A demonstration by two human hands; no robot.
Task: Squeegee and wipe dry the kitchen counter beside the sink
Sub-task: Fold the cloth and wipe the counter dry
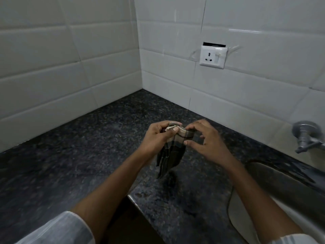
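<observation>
head view: your left hand (159,136) pinches the top of a striped cloth (171,152) hanging above the dark counter (70,164), and your right hand (205,140) pinches its other corner just beside.

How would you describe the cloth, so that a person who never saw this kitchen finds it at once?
Start at the dark speckled counter in the corner of the white tiled walls, left of the sink. Above its middle, the left hand and the right hand hold the cloth up by its top edge, and it hangs down. It is the only fabric here, checked in beige and dark stripes.
</observation>
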